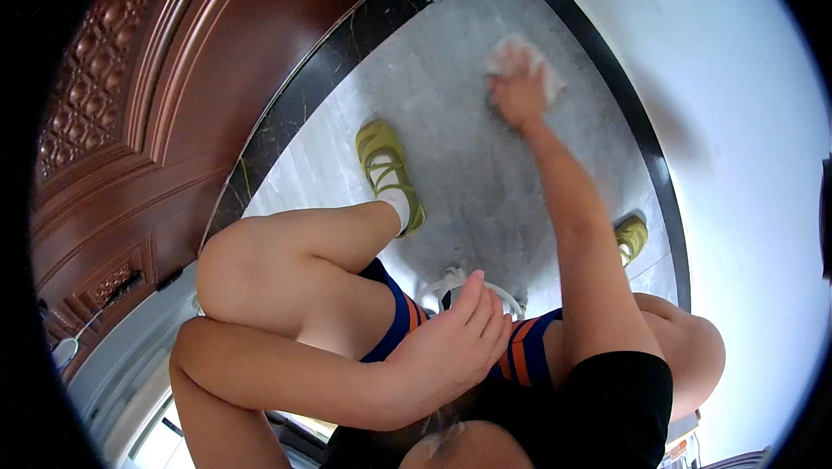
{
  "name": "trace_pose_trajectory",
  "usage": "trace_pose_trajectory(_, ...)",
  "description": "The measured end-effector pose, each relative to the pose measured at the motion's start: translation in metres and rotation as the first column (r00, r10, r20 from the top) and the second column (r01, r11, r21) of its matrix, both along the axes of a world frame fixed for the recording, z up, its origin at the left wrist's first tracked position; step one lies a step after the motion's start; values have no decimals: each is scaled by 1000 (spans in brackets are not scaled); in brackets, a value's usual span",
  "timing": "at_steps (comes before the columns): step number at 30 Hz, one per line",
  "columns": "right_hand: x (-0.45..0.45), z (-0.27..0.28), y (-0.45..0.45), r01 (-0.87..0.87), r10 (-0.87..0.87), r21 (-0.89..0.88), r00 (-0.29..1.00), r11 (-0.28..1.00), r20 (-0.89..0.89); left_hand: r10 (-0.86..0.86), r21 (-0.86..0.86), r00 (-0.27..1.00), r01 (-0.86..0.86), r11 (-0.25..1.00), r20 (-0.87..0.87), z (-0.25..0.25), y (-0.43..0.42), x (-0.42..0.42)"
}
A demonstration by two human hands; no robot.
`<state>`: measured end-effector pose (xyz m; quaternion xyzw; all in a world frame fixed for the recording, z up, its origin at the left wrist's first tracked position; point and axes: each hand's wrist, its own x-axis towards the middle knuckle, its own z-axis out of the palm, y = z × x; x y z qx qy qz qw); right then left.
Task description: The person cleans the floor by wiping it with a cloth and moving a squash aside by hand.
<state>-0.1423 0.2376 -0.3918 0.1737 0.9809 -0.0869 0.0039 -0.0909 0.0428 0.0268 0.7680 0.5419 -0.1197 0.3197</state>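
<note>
My right hand (520,92) is stretched far forward and lies on a pale cloth (553,83) on the grey floor. The fingers are spread over the cloth, and both are smeared by motion. Across my lap is my left hand (464,335), with its fingers stretched out and close together and nothing visible in it. It is beside the dark blue shorts with orange stripes (520,356). Partly hidden behind the left fingertips is a white curved rim (507,294) on the floor between my legs; what it belongs to I cannot make out.
A carved brown door (195,61) stands on the left above a black marbled threshold (290,113). A white wall (719,61) with dark skirting (646,144) bounds the right. My green shoes stand apart, the left (386,166) and the right (633,235), on the tiled floor (442,70).
</note>
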Motion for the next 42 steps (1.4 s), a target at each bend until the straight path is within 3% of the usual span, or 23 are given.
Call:
trace_pose_trajectory(2, 6, 13, -61, -167, 170, -158, 985, 973, 5, -4, 36, 1000, 4, 999, -14, 0, 3, -2)
trace_pose_trajectory(5, 39, 35, -133, -430, 465, -237, 878, 871, 115, -2, 109, 999, 6, 994, -41, -3, 7, -3)
trace_pose_trajectory(8, 65, 47, -162, -455, 480, -235, 875, 859, 62, -17, 122, 1000, 20, 992, -25, -1, 9, -6)
trace_pose_trajectory(11, 59, 50, -135, -501, 546, -307, 834, 809, 79, -21, 104, 999, 25, 994, -38, 0, 5, -6)
trace_pose_trajectory(15, 45, 31, -71, -203, 221, -139, 966, 969, 137, 9, 100, 999, -6, 995, -31, 2, -8, -1)
trace_pose_trajectory(18, 54, 29, -16, -28, 26, 8, 980, 1000, 196, 45, 72, 999, -46, 996, 8, 4, -14, -2)
trace_pose_trajectory(20, 71, 29, 13, 78, -72, -19, 977, 997, 200, 60, 49, 998, -60, 997, 9, 5, -18, -7)
trace_pose_trajectory(26, 76, 14, 52, 155, -159, 52, 984, 987, 82, 99, 17, 994, -100, 995, 53, 11, -27, -18)
trace_pose_trajectory(29, 38, 3, 58, 181, -180, 68, 983, 981, -16, 83, 39, 994, -86, 996, 72, 5, -29, -26)
trace_pose_trajectory(31, 8, 3, 62, 154, -155, 44, 988, 987, 12, 68, 78, 996, -72, 994, 60, 2, -28, -36)
trace_pose_trajectory(34, -32, 2, 66, 119, -120, 41, 993, 992, 9, 32, -1, 999, -32, 999, 5, 12, -18, -51)
trace_pose_trajectory(42, -122, -17, 76, 160, -155, 57, 984, 985, -93, 120, -61, 978, -111, 992, 169, -9, -2, -87)
